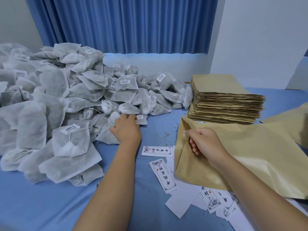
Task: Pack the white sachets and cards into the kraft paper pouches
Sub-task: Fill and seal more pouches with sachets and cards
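A big heap of white sachets [55, 104] covers the left half of the blue table [50, 205]. My left hand [126, 129] reaches into the heap's near edge, fingers curled on a white sachet [106, 134]. My right hand [205, 144] pinches the open mouth of a kraft paper pouch [250, 157], thumb outside and fingers inside, holding it open towards the left. Printed white cards [156, 151] lie scattered on the table below and in front of the pouch, some partly under it.
A tall stack of flat kraft pouches [225, 99] stands at the right, behind the held pouch. Another kraft pouch [293, 117] lies at the far right edge. Blue curtains [125, 24] and a white wall close off the back.
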`<state>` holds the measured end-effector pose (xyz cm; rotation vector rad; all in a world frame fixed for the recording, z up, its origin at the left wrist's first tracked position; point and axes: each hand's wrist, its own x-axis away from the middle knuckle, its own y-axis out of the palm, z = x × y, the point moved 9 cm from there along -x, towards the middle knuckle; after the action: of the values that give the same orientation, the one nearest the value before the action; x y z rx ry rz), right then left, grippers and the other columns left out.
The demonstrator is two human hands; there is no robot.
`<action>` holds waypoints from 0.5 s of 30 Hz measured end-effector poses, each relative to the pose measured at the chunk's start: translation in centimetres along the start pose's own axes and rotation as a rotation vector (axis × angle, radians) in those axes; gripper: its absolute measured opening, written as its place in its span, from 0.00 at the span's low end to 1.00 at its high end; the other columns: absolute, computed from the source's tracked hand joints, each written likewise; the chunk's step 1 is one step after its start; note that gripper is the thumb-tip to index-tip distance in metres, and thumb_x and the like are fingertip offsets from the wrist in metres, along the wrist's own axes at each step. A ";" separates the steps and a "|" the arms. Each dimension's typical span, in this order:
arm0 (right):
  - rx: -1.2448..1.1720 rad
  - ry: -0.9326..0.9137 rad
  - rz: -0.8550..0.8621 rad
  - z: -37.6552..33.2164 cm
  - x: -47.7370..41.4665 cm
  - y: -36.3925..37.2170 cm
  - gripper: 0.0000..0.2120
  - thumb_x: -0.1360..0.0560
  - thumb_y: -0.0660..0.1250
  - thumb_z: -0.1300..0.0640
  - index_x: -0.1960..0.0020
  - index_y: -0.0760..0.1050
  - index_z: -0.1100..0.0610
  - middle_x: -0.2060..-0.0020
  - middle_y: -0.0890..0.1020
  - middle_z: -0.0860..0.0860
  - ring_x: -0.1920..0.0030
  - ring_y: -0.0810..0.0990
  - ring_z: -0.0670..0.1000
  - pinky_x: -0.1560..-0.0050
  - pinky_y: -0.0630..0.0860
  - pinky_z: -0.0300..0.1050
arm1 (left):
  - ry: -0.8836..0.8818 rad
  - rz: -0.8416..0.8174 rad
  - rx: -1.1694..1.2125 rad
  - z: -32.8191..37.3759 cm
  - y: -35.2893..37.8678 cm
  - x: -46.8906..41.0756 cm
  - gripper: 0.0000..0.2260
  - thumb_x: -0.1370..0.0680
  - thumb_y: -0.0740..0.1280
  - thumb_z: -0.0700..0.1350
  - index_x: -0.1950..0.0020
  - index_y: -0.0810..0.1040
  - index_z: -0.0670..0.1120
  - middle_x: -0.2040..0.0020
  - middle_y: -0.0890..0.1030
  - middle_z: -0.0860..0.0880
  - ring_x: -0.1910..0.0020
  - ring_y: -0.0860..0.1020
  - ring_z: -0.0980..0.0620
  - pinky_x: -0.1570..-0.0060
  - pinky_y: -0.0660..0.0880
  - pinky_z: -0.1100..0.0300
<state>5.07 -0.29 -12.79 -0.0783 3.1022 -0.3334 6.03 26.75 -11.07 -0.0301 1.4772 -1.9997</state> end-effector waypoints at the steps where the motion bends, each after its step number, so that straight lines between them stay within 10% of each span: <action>1: -0.004 0.002 -0.001 0.0 0.0 0.0 0.18 0.25 0.66 0.58 0.74 0.69 0.56 0.80 0.70 0.48 0.80 0.68 0.46 0.79 0.66 0.35 | 0.009 0.000 0.028 0.1 -0.2 -0.1 0.13 0.20 0.63 0.48 0.36 0.75 0.52 0.36 0.73 0.48 0.37 0.70 0.45 0.45 0.63 0.51; 9: -0.104 0.001 0.029 -0.1 0.0 -0.7 0.22 0.25 0.68 0.57 0.77 0.69 0.54 0.81 0.69 0.48 0.81 0.66 0.47 0.79 0.64 0.33 | 0.205 -0.149 0.477 5.6 -0.8 2.5 0.06 0.26 0.68 0.56 0.51 0.81 0.58 0.42 0.73 0.53 0.38 0.68 0.52 0.35 0.64 0.54; 15: -0.200 -0.008 0.095 -0.4 0.0 -1.8 0.23 0.26 0.68 0.57 0.79 0.69 0.53 0.80 0.68 0.47 0.80 0.65 0.46 0.79 0.64 0.35 | 0.275 -0.070 0.947 7.7 -4.3 3.6 0.15 0.22 0.65 0.52 0.63 0.75 0.43 0.64 0.72 0.49 0.61 0.70 0.56 0.59 0.68 0.59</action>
<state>5.12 -1.95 -12.07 0.0642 3.1070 -0.0202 4.04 19.06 -5.82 0.6121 0.5380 -2.6384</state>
